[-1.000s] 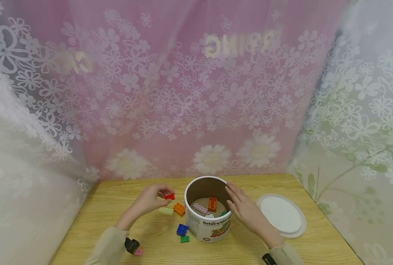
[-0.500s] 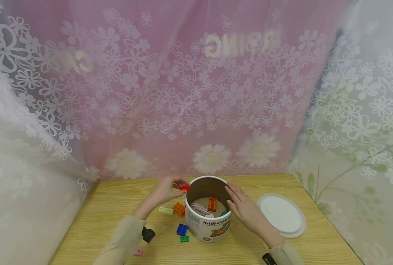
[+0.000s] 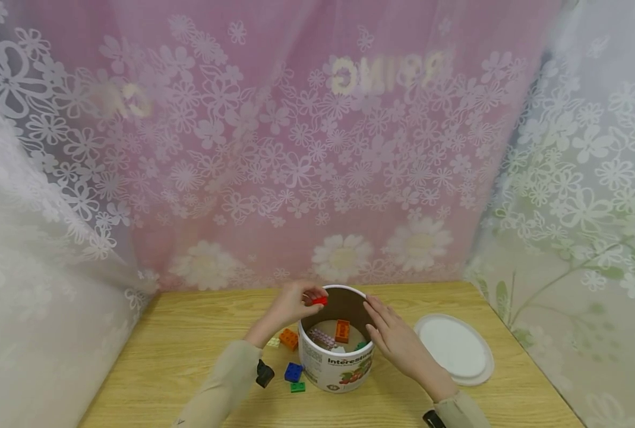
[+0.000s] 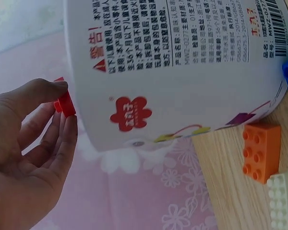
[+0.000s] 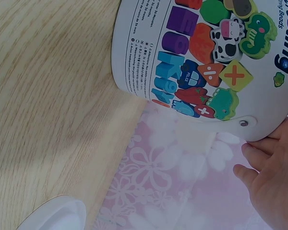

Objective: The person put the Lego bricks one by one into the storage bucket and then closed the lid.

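Between thumb and fingers, my left hand [image 3: 294, 302] pinches a red building brick [image 3: 319, 301] at the left part of the bucket's rim. The left wrist view shows the red brick [image 4: 66, 101] close to the bucket wall. The white printed bucket [image 3: 334, 371] stands upright, open at the top. My right hand [image 3: 400, 345] rests on its right rim with fingers extended. Down in the bucket lie an orange brick [image 3: 342, 331], a pale pink brick [image 3: 322, 339], a green piece [image 3: 361, 345] and a white piece [image 3: 338, 349].
Left of the bucket are an orange brick [image 3: 288, 339], a cream brick [image 3: 273, 342] partly hidden by my left arm, a blue brick [image 3: 293, 373] and a green brick [image 3: 298, 387]. A white lid [image 3: 453, 348] lies at the right. Floral curtains [image 3: 317, 178] enclose the wooden table.
My left hand has carried the red brick rightward and slightly up, from beside the bucket to its rim. The left forearm now covers the small pink brick. My right hand has stayed in place.
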`<action>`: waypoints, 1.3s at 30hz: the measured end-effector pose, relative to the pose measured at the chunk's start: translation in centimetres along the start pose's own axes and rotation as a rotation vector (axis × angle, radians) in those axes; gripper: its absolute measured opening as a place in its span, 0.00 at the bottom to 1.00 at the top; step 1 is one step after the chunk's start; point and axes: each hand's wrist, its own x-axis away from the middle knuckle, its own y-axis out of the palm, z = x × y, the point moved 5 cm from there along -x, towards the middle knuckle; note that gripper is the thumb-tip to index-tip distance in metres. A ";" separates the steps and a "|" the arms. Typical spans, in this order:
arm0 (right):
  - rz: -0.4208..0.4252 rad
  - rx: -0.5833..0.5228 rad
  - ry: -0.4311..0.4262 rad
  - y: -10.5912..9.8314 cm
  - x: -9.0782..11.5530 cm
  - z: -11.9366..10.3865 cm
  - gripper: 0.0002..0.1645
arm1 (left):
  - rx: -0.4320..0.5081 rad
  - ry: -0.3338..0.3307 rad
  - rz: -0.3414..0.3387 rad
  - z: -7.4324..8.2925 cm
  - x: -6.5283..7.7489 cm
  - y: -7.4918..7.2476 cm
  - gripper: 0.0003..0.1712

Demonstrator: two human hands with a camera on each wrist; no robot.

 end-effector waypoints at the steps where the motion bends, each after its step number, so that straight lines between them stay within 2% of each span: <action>1: 0.000 -0.002 0.001 0.1 0.0 0.0 0.34 | -0.001 -0.001 0.000 -0.1 -0.1 0.2 0.10; 10: -0.003 0.002 0.005 0.2 0.0 0.1 0.34 | -0.058 -0.014 -0.026 -0.7 -1.0 1.8 0.10; 17: -0.004 0.002 0.000 0.1 0.0 0.0 0.34 | -0.090 0.014 -0.020 -1.0 -1.6 2.3 0.10; 23: -0.004 -0.001 0.005 0.0 0.0 -0.1 0.34 | -0.092 0.013 -0.010 -1.5 -2.0 2.6 0.09; 31: -0.004 0.006 0.009 0.0 0.0 0.0 0.34 | -0.069 -0.027 0.009 -1.9 -2.6 2.9 0.10; 39: 0.002 0.009 -0.004 -0.1 0.0 0.0 0.33 | -0.048 0.011 0.066 -1.6 -2.7 2.4 0.10</action>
